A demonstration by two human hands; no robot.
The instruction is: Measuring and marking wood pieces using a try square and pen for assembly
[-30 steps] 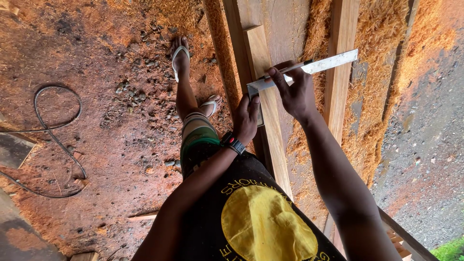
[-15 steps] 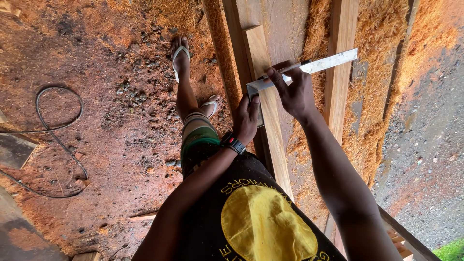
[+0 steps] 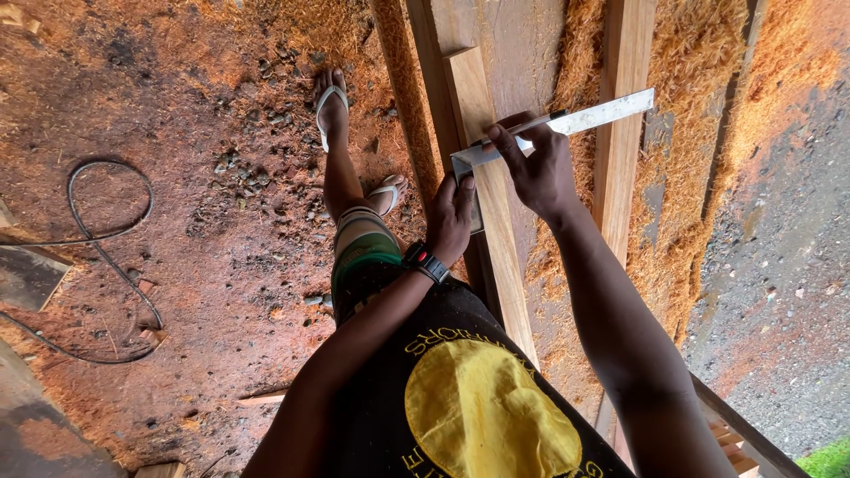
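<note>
Planks of pale timber (image 3: pixel 482 177) are shown laid side by side along the right half of the view, bedded in orange sawdust (image 3: pixel 699 115) that is heaped between and beside them; a narrower plank (image 3: pixel 624 133) is seen further right, well apart from the first. Reddish earth floor (image 3: pixel 177 265), strewn with small stones and shavings, is seen on the left, and a grey gravel strip (image 3: pixel 779 265) on the far right. A black shirt with a yellow disc (image 3: pixel 487 416) fills the lower middle. A dark cable (image 3: pixel 115 257) is looped across the floor at left. A metal try square (image 3: pixel 567 124) is laid across the planks, its long blade reaching over to the narrower plank and its short arm hanging down the near plank's side. The right hand (image 3: pixel 536 164) is closed on the square's blade near the corner, with a slim dark marking tool, too small to be identified, pinched in its fingers (image 3: pixel 500 142) against the blade. The left hand (image 3: pixel 452 221) is pressed flat and open against the plank's edge, touching the short arm of the square; a black wristwatch with red trim (image 3: pixel 425 263) is worn on it. Two feet in pale sandals (image 3: pixel 332 102) are seen on the floor just beside the planks.
</note>
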